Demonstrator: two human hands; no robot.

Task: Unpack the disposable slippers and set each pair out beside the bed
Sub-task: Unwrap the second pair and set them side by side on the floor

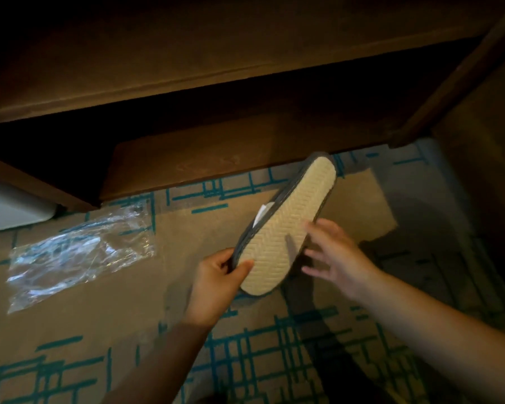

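The left hand (216,275) grips the slippers (286,225), out of the bag (79,252); the right hand (333,252) reaches in, fingers spread; next, probably pulling them apart.

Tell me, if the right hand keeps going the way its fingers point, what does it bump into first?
Most likely the slippers. The right hand points up and left with open fingers, right at their pale sole, which the left hand grips by the near end. Whether it already touches is hard to tell.
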